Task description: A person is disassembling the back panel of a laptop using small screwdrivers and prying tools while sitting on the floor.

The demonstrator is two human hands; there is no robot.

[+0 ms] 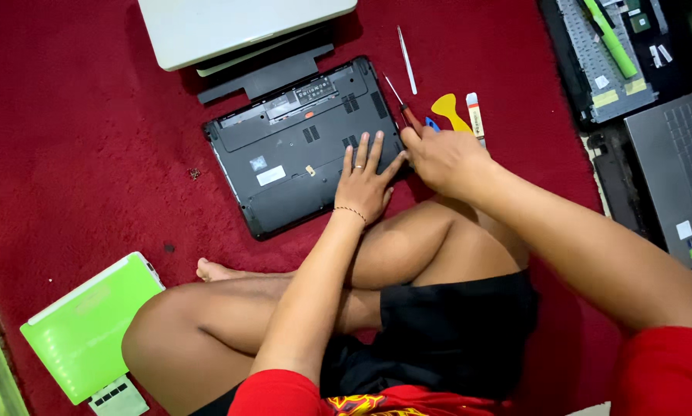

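Note:
A black laptop [284, 150] lies upside down on the red carpet [92, 139], its bottom cover facing up. My left hand [367, 181] rests flat on the laptop's near right corner, fingers spread, holding nothing. My right hand [438, 158] sits at the laptop's right edge, fingers curled around the handle of a red-handled screwdriver [401, 104] whose thin shaft points away from me. I sit cross-legged just behind the laptop.
A yellow pry tool [450, 109], a blue pick [432, 123], a small tube [475, 115] and tweezers [407, 60] lie right of the laptop. A white device [230, 27] is at top, a green laptop [92, 323] lower left, a grey laptop [681, 166] and keyboard parts [604, 62] right.

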